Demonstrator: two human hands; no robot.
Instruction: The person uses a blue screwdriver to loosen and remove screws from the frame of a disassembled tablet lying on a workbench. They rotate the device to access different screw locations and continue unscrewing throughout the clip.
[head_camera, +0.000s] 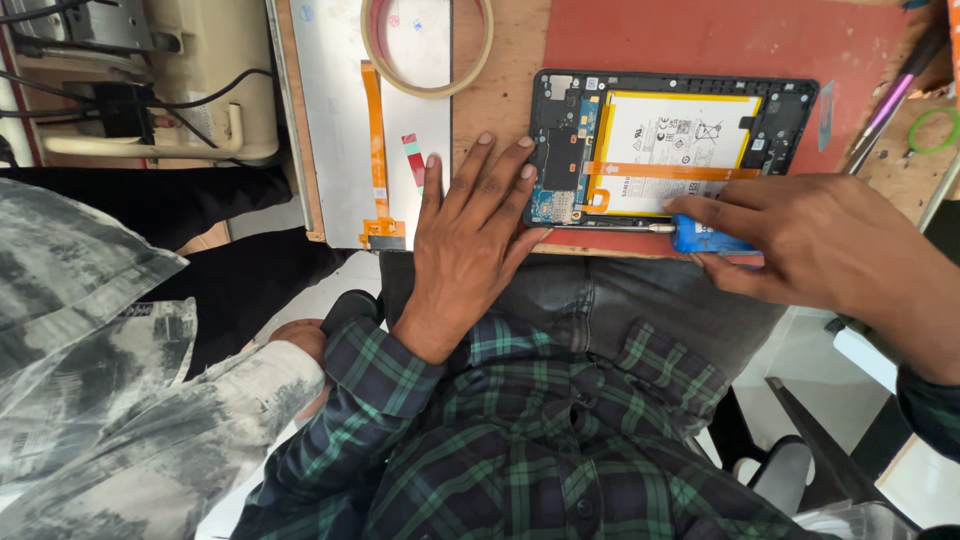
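An opened tablet (676, 150) lies on a red mat (720, 40), its black frame, circuit board and white battery with orange flex cable exposed. My left hand (470, 240) rests flat on the wooden table with fingers spread, fingertips touching the tablet's left edge. My right hand (820, 245) holds a blue-handled screwdriver (705, 238). Its metal shaft lies along the tablet's near edge and points left toward the circuit board.
The detached screen panel (340, 120) with an orange ribbon cable lies left of the tablet. A roll of tape (428, 45) sits on it. Tools (890, 100) and a green ring (932, 130) lie at the right. Another person's patterned sleeve (120, 400) is at my left.
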